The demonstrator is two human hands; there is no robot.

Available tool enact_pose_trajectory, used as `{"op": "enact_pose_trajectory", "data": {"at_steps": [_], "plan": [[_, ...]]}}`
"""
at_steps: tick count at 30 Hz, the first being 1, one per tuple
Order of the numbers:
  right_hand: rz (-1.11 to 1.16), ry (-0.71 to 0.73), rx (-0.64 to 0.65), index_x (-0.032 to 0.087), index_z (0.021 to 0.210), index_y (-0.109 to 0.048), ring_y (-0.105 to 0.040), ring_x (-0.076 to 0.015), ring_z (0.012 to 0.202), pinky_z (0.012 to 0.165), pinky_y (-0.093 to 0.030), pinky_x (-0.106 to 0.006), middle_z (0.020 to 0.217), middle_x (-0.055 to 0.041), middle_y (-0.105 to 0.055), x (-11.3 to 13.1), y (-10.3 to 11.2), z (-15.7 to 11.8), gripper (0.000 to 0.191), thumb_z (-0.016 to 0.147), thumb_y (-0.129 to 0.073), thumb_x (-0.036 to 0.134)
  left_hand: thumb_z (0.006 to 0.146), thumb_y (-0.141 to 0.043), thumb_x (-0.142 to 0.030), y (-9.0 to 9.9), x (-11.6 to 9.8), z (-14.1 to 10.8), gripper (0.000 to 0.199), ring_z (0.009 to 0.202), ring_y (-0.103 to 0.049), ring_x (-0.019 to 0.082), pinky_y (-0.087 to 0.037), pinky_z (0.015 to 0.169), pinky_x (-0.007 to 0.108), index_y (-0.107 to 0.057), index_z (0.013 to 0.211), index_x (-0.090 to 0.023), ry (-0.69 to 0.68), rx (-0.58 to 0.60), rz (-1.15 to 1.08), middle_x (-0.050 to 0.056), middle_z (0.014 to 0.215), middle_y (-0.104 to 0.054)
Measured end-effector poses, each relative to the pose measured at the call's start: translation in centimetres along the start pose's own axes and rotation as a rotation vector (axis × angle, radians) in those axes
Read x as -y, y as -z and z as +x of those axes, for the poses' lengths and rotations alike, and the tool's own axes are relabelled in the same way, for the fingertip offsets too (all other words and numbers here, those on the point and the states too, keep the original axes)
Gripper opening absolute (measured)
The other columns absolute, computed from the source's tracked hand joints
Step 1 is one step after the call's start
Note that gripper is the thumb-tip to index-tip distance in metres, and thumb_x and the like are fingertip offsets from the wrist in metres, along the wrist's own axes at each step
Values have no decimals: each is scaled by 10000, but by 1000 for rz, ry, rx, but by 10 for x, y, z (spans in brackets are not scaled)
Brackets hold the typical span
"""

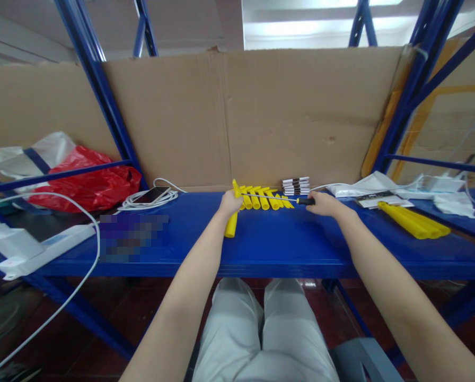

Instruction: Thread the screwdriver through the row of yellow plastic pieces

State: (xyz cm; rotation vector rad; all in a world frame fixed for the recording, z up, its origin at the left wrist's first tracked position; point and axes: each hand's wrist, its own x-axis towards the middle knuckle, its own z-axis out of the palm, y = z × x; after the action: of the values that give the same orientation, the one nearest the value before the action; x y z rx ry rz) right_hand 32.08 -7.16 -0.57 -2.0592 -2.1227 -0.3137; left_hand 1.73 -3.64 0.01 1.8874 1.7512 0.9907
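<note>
Tube [230,226], over the table [285,241] beside other tubes [264,201], looks light, stiff and smooth, best held mid-length, where the left hand [230,203] wraps it; the right hand [322,205] closes round a screwdriver [305,201]

On the bench top [285,246], before the cardboard panel [301,122], lie a row of tubes [264,202] with a stack of packets [296,186] behind its right end, a coiled cable [131,203] around a phone [152,195] farther left, a power strip [62,248] nearer the front left, and separate tubes [416,223] at right.
</note>
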Motion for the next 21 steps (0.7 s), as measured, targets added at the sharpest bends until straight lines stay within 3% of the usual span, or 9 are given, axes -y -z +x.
{"op": "enact_pose_trajectory", "data": {"at_steps": [6,12,21], "plan": [[-47,-26,-82,188,997,-664,-698,-306,986,760,-490,-336,1045,-156,-752,-1,1,-2,240,796,-614,309,818,-519,-94,-1,-1,0,258,612,-704,155,-473,545,180,-726,968,-57,-3,7,4,113,792,-766],[-11,-39,-63,211,1051,-636,-704,-292,907,700,-479,-318,968,-125,-758,-4,0,-1,326,773,-675,378,821,-518,-100,-1,1,1,270,631,-712,161,-481,558,186,-729,986,-61,-13,7,3,118,813,-772],[-51,15,-58,209,941,-675,-704,-276,929,726,-481,-310,957,-118,-761,-4,-1,1,207,813,-601,354,811,-522,-106,-3,4,5,248,624,-715,169,-500,581,193,-736,934,-84,-3,0,1,91,735,-754]]}}
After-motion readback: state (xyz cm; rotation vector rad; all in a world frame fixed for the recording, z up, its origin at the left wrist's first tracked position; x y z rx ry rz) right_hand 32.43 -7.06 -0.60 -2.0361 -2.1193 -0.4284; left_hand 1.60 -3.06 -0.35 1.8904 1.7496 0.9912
